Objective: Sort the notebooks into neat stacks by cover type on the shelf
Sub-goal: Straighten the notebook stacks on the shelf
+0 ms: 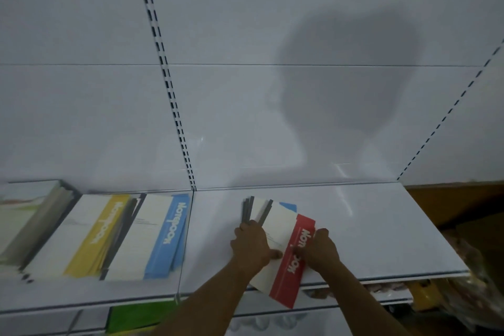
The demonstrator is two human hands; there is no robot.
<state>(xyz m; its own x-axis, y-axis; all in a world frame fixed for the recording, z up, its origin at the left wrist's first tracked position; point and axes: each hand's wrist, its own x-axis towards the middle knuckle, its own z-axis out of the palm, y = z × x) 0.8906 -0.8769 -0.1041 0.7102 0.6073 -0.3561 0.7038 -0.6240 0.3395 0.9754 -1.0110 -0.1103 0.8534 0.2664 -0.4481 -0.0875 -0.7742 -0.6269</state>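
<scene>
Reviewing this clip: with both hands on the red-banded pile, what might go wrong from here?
The red-banded notebook overhangs the front edge of the shelf, so it may slip off if the left hand or right hand lets go. A blue-banded notebook peeks out beneath it, so cover types may end up mixed. The pile is fanned and could stay untidy.

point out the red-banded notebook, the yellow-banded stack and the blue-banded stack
red-banded notebook (286,278): head view, lower red band
yellow-banded stack (95,237): head view, yellow band
blue-banded stack (166,237): head view, blue band

Glossy white metal shelf (368,226), matt paper notebooks (278,229)
</scene>
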